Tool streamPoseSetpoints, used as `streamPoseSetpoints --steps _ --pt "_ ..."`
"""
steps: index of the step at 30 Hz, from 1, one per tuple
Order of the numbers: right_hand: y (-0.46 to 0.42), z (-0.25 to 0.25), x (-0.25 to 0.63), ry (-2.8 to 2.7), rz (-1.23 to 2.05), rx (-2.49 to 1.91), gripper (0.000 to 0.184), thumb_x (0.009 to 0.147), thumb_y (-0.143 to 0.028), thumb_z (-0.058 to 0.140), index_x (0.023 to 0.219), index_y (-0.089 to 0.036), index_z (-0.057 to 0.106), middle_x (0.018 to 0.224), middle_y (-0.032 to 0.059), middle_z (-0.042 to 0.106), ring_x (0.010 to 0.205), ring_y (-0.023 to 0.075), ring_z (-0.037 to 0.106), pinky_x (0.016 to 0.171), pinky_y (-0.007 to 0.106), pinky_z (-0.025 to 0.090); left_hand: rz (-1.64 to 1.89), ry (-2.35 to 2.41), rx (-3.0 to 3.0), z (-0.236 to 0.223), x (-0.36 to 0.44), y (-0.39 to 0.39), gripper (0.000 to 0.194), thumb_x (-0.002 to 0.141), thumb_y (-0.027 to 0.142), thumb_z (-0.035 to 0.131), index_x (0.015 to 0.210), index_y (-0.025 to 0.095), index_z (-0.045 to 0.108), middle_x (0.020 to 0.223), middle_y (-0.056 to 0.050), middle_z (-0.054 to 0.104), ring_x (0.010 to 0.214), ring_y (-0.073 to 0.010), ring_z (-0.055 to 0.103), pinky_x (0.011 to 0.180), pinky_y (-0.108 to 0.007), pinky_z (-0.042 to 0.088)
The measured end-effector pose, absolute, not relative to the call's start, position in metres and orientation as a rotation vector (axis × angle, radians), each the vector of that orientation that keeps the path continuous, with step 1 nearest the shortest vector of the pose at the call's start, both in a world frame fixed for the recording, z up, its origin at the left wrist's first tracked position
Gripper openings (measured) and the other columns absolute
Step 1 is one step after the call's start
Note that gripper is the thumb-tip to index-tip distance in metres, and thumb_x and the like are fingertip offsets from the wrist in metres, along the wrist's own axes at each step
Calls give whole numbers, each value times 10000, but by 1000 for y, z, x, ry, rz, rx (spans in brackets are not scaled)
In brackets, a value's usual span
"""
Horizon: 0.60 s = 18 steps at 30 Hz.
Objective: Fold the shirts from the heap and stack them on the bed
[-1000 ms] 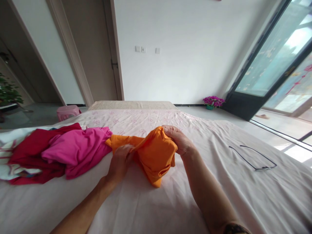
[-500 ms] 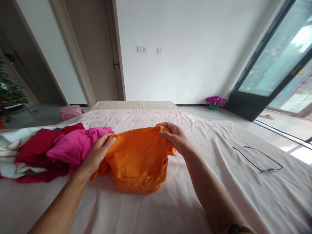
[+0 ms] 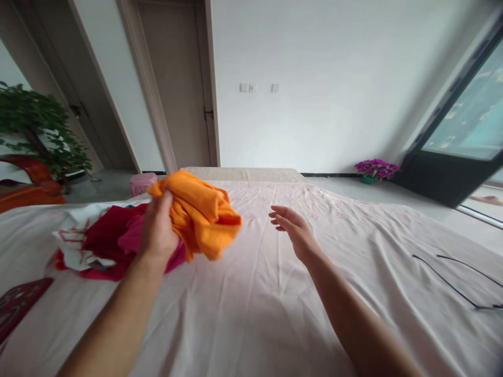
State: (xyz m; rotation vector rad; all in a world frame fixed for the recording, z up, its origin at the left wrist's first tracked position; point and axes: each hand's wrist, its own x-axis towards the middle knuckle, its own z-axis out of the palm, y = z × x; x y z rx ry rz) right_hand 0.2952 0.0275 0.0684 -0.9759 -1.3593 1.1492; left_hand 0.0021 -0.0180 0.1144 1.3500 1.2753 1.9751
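An orange garment [image 3: 204,214], bunched up and slightly blurred, hangs from my left hand [image 3: 159,230], which is closed on its left end. The garment is lifted above the bed-like surface covered by a pale sheet [image 3: 251,309]. Behind and below my left hand lies a heap of clothes, with a dark red piece [image 3: 104,230], a pink piece [image 3: 131,235] and a white piece with red lines [image 3: 73,243]. My right hand [image 3: 296,230] hovers over the sheet, holding nothing, its fingers stretched out and a little apart. The garment's full shape is hidden by its folds.
Black-framed glasses [image 3: 459,288] lie on the sheet at the right. A dark red phone-like object [image 3: 21,303] rests at the left edge. Beyond the sheet stand a pink stool [image 3: 142,183], a leafy plant [image 3: 39,125], a wooden chair [image 3: 31,183] and purple flowers [image 3: 375,170].
My right hand has let go of the orange garment. My left hand has raised it, now crumpled, toward the clothes heap. The view has turned left.
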Motion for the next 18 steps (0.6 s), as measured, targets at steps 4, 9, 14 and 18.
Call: streamPoseSetpoints --steps 4,9,14,18 --pt "47 47 295 -1422 1177 -1061 371 790 -386 630 1104 -193 668 1013 66 714 859 187 647 771 322 462 2240 1916 1520 180 -92 3 678 931 654 315 1475 252 346 1427 -12 538 1361 -295 452 1032 -542 452" --pt "65 1 296 -1729 836 -1281 326 856 -290 498 1111 -184 670 1071 95 711 987 225 644 876 365 471 1907 2336 1912 160 -188 1 613 932 606 349 1282 144 549 1369 -56 566 1304 -325 494 1071 -505 395" --pt "68 -45 296 -2211 214 -1626 461 927 -313 489 1372 -206 550 1455 113 501 1353 291 402 1108 440 305 765 2872 1625 52 -234 5 334 900 371 437 944 113 644 913 -172 690 1048 -375 613 912 -609 448" --pt "67 -54 295 -2345 76 -1636 474 979 -339 417 1431 -220 496 1498 95 452 1399 261 338 1144 411 249 525 2911 1471 19 -250 7 439 929 442 373 1029 99 629 888 -147 688 884 -366 661 784 -545 498"
